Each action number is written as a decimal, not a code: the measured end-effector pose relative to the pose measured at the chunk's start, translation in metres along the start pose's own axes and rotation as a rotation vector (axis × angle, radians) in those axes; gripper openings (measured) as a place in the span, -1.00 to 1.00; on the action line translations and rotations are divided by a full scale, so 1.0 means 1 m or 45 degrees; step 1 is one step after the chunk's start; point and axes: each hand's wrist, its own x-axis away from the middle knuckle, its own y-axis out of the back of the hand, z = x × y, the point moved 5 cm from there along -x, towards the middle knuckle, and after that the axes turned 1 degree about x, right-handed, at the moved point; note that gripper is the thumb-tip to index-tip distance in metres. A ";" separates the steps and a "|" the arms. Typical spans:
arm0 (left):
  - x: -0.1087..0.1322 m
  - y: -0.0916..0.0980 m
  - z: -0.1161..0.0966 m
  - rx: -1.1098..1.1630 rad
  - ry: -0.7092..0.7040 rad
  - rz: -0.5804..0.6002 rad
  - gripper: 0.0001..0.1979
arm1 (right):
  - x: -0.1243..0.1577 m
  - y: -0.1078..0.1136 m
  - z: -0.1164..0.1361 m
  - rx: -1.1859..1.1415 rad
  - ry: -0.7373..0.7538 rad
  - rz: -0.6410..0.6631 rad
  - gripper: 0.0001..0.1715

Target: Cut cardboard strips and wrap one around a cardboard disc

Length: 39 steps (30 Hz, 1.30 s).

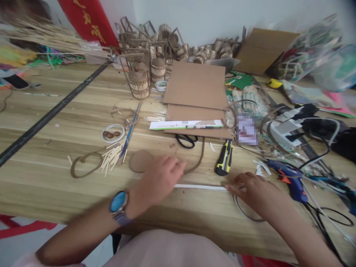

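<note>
A narrow white strip [201, 187], apparently paper, stretches straight along the table between my two hands. My left hand [159, 177], a watch [118, 203] on its wrist, is bent over the strip's left part with its fingers together; the thumb is hidden and the fingers are slightly blurred. At the strip's right end, the thumb and fingertips of my right hand [251, 191] pinch it. A thin looped band [241, 209] lies partly under the right hand. Beside my left hand is a brown cardboard disc [139, 161], and a yellow-black utility knife [224, 159] lies beyond the strip.
On the right are a blue glue gun [294, 185] and a white power strip [286, 129] with cables. Cardboard sheets [196, 85], black-handled scissors [186, 141], thin sticks [112, 157] and a brown ring [86, 167] lie ahead. Small wooden buckets [139, 85] stand at the back.
</note>
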 end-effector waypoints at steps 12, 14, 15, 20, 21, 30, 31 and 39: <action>0.049 -0.002 0.094 -0.047 0.716 0.275 -0.77 | 0.010 0.024 0.024 -0.252 0.218 -0.391 -0.64; 0.046 0.001 0.096 0.050 0.749 0.267 -0.84 | 0.012 0.030 0.028 -0.372 0.257 -0.462 -0.65; 0.045 0.003 0.098 0.105 0.767 0.262 -0.88 | 0.013 0.034 0.029 -0.422 0.276 -0.514 -0.64; 0.041 0.023 0.104 0.328 0.876 0.279 -0.90 | 0.023 0.052 0.035 -0.637 0.403 -0.762 -0.66; 0.039 0.031 0.103 0.372 0.896 0.236 -0.88 | 0.025 0.055 0.037 -0.686 0.412 -0.778 -0.69; -0.004 0.074 0.016 0.983 0.677 -0.324 -0.86 | 0.037 0.082 0.095 -1.300 0.759 -0.717 -0.41; -0.008 0.069 0.007 1.040 0.591 -0.284 -0.89 | 0.036 0.081 0.096 -1.372 0.776 -0.661 -0.51; 0.016 0.024 0.001 0.876 0.305 0.133 -0.75 | 0.017 0.028 0.051 -1.386 0.546 -0.248 -0.67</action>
